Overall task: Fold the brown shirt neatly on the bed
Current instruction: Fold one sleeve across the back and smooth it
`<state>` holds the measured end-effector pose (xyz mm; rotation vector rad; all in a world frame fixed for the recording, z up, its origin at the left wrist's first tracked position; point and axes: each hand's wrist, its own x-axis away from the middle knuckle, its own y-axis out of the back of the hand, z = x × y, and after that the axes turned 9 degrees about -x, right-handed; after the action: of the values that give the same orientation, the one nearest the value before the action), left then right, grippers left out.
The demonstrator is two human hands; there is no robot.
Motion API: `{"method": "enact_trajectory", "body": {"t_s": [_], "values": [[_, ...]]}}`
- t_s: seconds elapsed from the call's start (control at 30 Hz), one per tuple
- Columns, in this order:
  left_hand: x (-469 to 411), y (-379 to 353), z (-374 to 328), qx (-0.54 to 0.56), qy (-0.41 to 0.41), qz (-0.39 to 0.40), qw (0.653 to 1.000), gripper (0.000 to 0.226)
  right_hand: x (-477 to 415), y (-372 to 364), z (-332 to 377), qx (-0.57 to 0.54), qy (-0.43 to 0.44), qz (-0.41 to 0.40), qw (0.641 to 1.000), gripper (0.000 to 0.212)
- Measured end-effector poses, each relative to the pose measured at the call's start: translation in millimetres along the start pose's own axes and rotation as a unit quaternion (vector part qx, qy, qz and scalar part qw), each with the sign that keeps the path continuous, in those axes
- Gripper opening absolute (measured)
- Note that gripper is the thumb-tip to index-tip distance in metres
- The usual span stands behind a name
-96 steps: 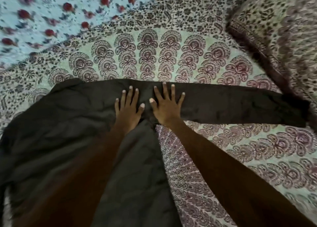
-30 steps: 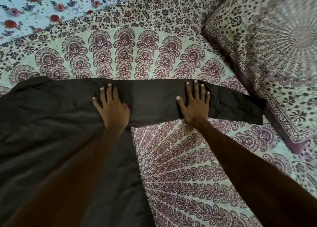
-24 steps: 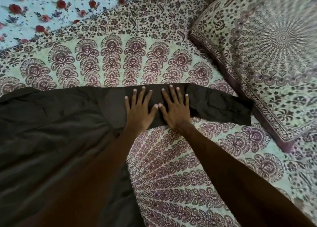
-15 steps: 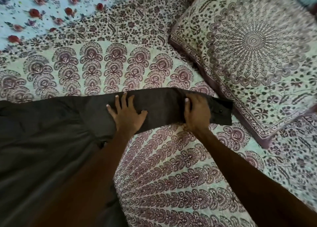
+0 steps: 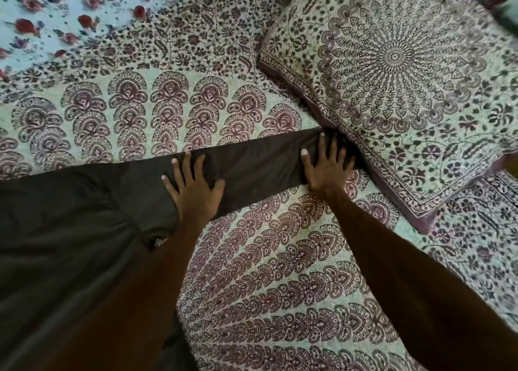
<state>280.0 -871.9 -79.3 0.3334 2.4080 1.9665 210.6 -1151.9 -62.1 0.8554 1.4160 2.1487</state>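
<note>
On the bed [image 5: 266, 272], under a printed cover of maroon fan motifs on pale green: one brown shirt [image 5: 70, 244], spread flat, body at lower left running out of view. One sleeve [image 5: 252, 163] extends rightward as a long band across the cover, its far end meeting the pillow's [image 5: 406, 76] near edge. Left hand [image 5: 196, 191]: palm down, fingers spread, pressed flat on the sleeve close to where it joins the body; grasps nothing. Right hand [image 5: 326, 168]: palm down, fingers spread, pressed flat on the sleeve's far end, fingertips at the pillow's edge; grasps nothing. Hands well apart along the sleeve. Pillow: cover of radial pattern, maroon border, at upper right, lying on the bed. Second cloth [image 5: 56, 20]: pale blue with red flowers, at upper left, beyond the printed cover.
</note>
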Motion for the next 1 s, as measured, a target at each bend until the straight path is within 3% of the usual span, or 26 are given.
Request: {"method": "enact_trajectory", "body": {"t_s": [0.17,0.23,0.33,0.4,0.47,0.73,1.0], "values": [[-0.1,4.0,1.3,0.015,-0.003,0.013,1.0,0.081,4.8,5.3,-7.1,0.021,0.031,0.008,0.999,0.076],[0.3,5.4,0.4,0.012,-0.001,0.016,1.0,0.081,10.2,8.2,-1.7,0.029,0.031,-0.024,0.999,0.072],[1.7,3.2,-0.8,0.003,0.0,-0.003,1.0,0.081,28.6,1.2,38.4,-0.003,0.139,-0.08,0.987,0.059],[2.2,0.5,-0.2,-0.009,-0.004,-0.017,1.0,0.082,45.2,-14.6,74.0,-0.049,0.248,-0.001,0.968,0.058],[1.8,-1.2,1.4,-0.016,-0.007,-0.02,1.0,0.083,56.9,-33.6,88.3,-0.021,0.29,0.068,0.954,0.058],[3.3,-0.9,-1.8,-0.01,-0.005,-0.029,1.0,0.081,5.8,2.3,-21.0,0.014,0.156,-0.004,0.988,0.066],[1.3,2.2,0.7,0.001,-0.008,-0.012,1.0,0.084,7.6,1.3,-10.7,0.01,0.12,-0.015,0.993,0.069]]}}
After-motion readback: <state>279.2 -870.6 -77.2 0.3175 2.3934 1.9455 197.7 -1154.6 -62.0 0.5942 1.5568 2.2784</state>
